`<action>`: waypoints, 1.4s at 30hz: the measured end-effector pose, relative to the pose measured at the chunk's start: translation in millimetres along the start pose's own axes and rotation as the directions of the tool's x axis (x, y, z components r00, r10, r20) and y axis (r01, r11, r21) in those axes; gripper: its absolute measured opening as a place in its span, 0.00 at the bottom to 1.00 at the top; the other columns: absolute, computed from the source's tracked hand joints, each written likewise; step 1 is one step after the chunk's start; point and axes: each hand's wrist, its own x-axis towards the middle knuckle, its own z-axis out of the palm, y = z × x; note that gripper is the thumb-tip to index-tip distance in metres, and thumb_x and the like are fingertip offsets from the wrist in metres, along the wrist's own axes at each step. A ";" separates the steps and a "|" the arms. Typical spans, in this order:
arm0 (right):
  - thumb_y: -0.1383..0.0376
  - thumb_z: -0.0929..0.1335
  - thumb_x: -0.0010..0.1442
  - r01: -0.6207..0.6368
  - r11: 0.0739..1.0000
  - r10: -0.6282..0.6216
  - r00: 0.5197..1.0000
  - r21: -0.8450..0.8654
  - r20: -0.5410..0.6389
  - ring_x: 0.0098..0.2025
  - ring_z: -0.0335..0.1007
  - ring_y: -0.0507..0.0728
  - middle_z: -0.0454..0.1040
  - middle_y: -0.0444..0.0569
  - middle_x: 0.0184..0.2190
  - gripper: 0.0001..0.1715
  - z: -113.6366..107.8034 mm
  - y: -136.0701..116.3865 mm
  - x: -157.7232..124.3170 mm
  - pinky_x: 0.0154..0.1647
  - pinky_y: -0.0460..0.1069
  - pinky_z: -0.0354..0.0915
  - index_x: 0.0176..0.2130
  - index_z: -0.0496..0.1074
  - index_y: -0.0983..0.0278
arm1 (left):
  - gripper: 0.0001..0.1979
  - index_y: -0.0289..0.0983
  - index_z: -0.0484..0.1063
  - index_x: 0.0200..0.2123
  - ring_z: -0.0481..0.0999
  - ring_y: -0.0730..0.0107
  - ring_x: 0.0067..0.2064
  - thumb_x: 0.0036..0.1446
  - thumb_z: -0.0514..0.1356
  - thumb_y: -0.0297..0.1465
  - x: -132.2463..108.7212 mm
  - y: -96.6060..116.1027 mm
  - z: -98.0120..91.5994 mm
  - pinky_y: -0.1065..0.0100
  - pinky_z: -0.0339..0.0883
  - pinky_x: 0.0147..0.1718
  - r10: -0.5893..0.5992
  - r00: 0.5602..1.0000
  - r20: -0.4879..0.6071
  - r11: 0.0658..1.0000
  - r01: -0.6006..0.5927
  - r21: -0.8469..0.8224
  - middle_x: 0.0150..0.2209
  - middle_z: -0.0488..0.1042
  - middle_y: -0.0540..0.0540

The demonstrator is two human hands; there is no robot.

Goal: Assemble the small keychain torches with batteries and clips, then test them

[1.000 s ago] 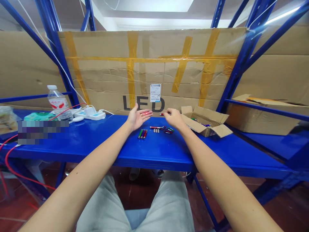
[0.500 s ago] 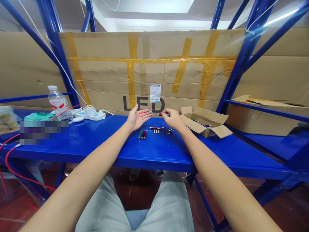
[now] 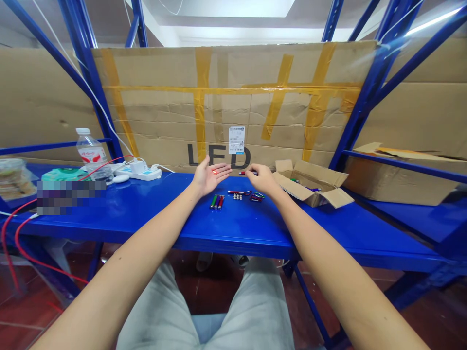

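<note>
My right hand [image 3: 261, 179] is closed around a small red laser pointer [image 3: 242, 173], whose end points left. Facing it, my left hand [image 3: 209, 179] is held open, palm up and fingers stretched, with a bright red light spot on the fingers. Below the left hand, a green, a purple and a red pen-like tube [image 3: 217, 202] lie side by side on the blue table [image 3: 146, 209]. Between the hands are another red laser pointer [image 3: 236, 192] and several button cells [image 3: 238, 197]. Coloured carabiner clips [image 3: 257, 197] lie beneath the right hand.
An open cardboard box [image 3: 314, 182] with several coloured tubes inside stands to the right. On the left are a power strip [image 3: 142, 171], a water bottle [image 3: 91, 153], a teal packet [image 3: 63, 175] and red cables [image 3: 25, 238]. A large cardboard carton [image 3: 164, 116] rises behind the table.
The camera view has shifted slightly. Both hands keep the same pose, and the red spot stays on my left hand.
</note>
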 end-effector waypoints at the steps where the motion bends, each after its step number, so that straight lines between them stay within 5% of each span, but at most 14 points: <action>1: 0.64 0.64 0.58 -0.002 1.000 0.002 1.000 0.013 -0.011 0.34 0.69 0.56 0.77 0.50 0.29 0.11 -0.3 0.0 0.1 0.36 0.49 0.59 0.27 0.72 0.65 | 0.41 0.25 0.63 0.62 0.71 0.49 0.61 0.62 0.47 0.55 -0.1 -0.1 0.3 0.55 0.64 0.60 -0.003 1.000 0.001 1.000 0.003 -0.006 0.61 0.67 0.25; 17: 0.64 0.64 0.58 0.005 1.000 -0.005 1.000 -0.017 -0.004 0.34 0.69 0.57 0.78 0.50 0.29 0.11 7.5 6.8 1.3 0.37 0.49 0.59 0.27 0.72 0.65 | 0.43 0.22 0.59 0.64 0.72 0.47 0.60 0.62 0.49 0.54 0.4 0.4 1.7 0.52 0.63 0.61 -0.019 1.000 -0.008 0.999 0.018 -0.051 0.59 0.69 0.23; 24: 0.65 0.65 0.60 0.018 1.000 -0.017 0.999 -0.021 0.042 0.37 0.71 0.57 0.80 0.51 0.33 0.11 7.4 8.3 0.2 0.39 0.49 0.61 0.31 0.75 0.65 | 0.31 0.28 0.72 0.51 0.77 0.50 0.54 0.62 0.53 0.51 1.5 -3.6 1.4 0.52 0.68 0.56 0.039 0.999 -0.031 0.996 -0.036 0.087 0.51 0.76 0.27; 27: 0.64 0.65 0.62 0.054 0.999 -0.053 0.995 -0.010 0.090 0.40 0.72 0.57 0.81 0.51 0.37 0.11 10.9 10.3 0.9 0.42 0.49 0.62 0.35 0.77 0.65 | 0.16 0.31 0.75 0.41 0.81 0.58 0.43 0.56 0.65 0.39 5.1 -11.8 0.5 0.55 0.71 0.50 0.137 0.990 -0.044 0.904 -0.107 0.415 0.40 0.79 0.35; 30: 0.65 0.66 0.63 0.075 0.997 -0.074 0.981 0.003 0.179 0.41 0.73 0.57 0.81 0.51 0.39 0.11 17.5 14.9 4.3 0.44 0.49 0.62 0.38 0.78 0.65 | 0.11 0.32 0.76 0.36 0.79 0.63 0.37 0.49 0.70 0.29 9.2 -18.6 -0.5 0.58 0.73 0.42 0.148 0.987 0.063 0.726 -0.151 0.671 0.32 0.79 0.42; 37: 0.66 0.68 0.61 0.025 0.994 -0.050 0.969 0.106 0.242 0.47 0.73 0.58 0.80 0.54 0.45 0.14 29.7 24.1 12.3 0.50 0.51 0.64 0.47 0.77 0.66 | 0.10 0.32 0.76 0.36 0.78 0.66 0.33 0.51 0.68 0.31 14.5 -18.8 -2.8 0.61 0.73 0.35 0.184 0.975 0.125 0.668 -0.217 0.712 0.30 0.78 0.43; 42: 0.74 0.67 0.54 -0.068 0.996 0.054 0.980 0.064 0.194 0.43 0.72 0.56 0.77 0.54 0.42 0.23 30.5 34.5 12.0 0.45 0.50 0.65 0.51 0.71 0.70 | 0.05 0.33 0.76 0.33 0.77 0.67 0.31 0.53 0.64 0.29 17.2 -20.2 -3.5 0.65 0.71 0.32 0.233 0.967 0.102 0.558 -0.219 0.800 0.28 0.78 0.44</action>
